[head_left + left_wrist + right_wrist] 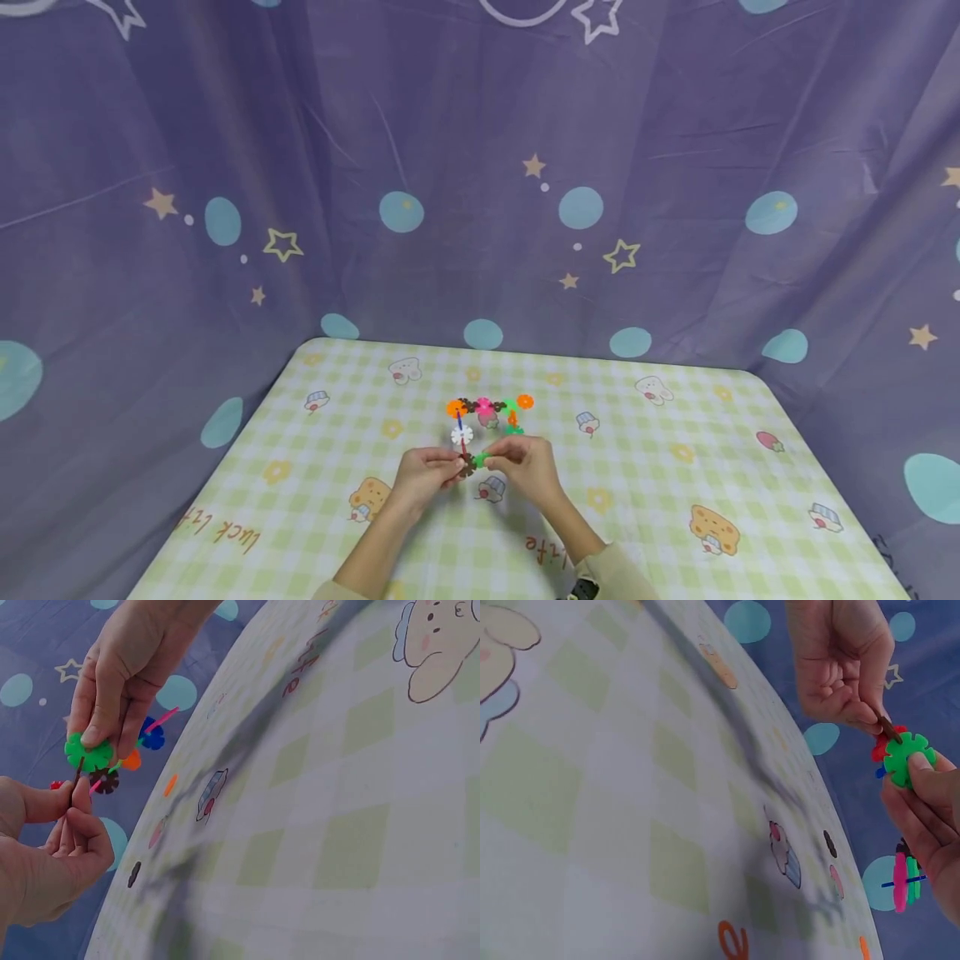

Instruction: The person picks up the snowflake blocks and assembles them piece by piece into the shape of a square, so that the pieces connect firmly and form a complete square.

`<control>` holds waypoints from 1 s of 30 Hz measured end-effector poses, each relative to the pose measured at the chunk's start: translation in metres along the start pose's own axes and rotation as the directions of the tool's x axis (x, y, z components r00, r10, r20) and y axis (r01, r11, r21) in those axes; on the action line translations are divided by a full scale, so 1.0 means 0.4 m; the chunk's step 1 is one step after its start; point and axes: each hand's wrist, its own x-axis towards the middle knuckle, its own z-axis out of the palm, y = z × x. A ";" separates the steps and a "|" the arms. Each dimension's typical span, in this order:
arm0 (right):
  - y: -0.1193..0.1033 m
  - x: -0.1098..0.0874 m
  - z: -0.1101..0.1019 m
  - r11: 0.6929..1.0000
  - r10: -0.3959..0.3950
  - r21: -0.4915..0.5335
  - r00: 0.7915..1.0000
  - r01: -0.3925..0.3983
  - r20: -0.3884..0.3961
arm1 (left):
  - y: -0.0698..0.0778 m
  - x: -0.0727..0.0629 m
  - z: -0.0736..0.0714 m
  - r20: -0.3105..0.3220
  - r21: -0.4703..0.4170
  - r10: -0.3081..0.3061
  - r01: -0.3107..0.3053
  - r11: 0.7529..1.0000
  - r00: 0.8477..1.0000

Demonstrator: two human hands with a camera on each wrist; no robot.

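Note:
My left hand pinches a brown notched snowflake disc by its edge. Between the right hand's thumb and fingers is a bright green snowflake disc. The two discs meet at their rims, the brown one edge-on to the green one in the left wrist view. Beyond the hands runs a chain of linked discs: a red one seen edge-on, a white disc, a blue one edge-on, an orange disc, a pink disc and more green and orange ones. Fingers partly hide the right side of the chain.
A loose orange disc lies on the table beyond the chain. A dark brown disc also lies on the cloth. The checked tablecloth bears printed cakes and flowers, and a purple curtain hangs behind the table.

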 end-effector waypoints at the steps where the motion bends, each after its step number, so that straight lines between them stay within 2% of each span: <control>1: -0.008 -0.004 -0.002 1.000 -0.001 -0.002 1.000 0.001 0.006 | -0.002 0.000 0.001 0.001 0.002 0.001 -0.001 1.000 1.000; 4: -0.010 -0.009 -0.002 1.000 -0.007 -0.003 1.000 0.007 0.001 | -0.005 0.001 0.003 -0.006 0.014 0.007 -0.007 1.000 1.000; 10: 0.051 0.002 0.032 0.998 -0.020 0.057 0.997 0.024 -0.075 | -0.001 0.003 0.008 -0.053 0.035 0.016 -0.014 0.999 0.998; 13: 0.063 0.008 0.041 0.996 -0.037 0.076 0.995 0.044 -0.090 | 0.004 0.005 0.006 -0.062 0.034 0.010 -0.008 0.999 0.998; 18: 0.048 0.038 0.028 0.991 -0.126 -0.048 0.991 0.123 -0.044 | 0.026 0.016 -0.006 -0.063 -0.006 0.000 0.000 1.000 0.998; 21: 0.035 0.074 0.002 0.979 -0.196 -0.059 0.980 0.194 -0.019 | 0.047 0.030 -0.016 -0.077 -0.064 -0.008 0.003 0.998 0.997; 24: 0.034 0.119 -0.031 0.970 -0.244 -0.015 0.962 0.244 -0.123 | 0.064 0.046 -0.028 -0.109 -0.122 -0.013 -0.001 0.993 0.994; 27: 0.055 0.161 -0.054 0.970 -0.239 -0.031 0.934 0.240 -0.264 | 0.074 0.056 -0.044 -0.154 -0.153 -0.019 -0.004 0.988 0.988; 28: 0.069 0.172 -0.055 0.974 -0.227 -0.061 0.932 0.219 -0.281 | 0.076 0.058 -0.050 -0.168 -0.160 -0.022 -0.006 0.987 0.985; 30: 0.097 0.183 -0.046 0.979 -0.186 -0.122 0.955 0.161 -0.232 | 0.075 0.058 -0.059 -0.189 -0.172 -0.026 -0.007 0.985 0.982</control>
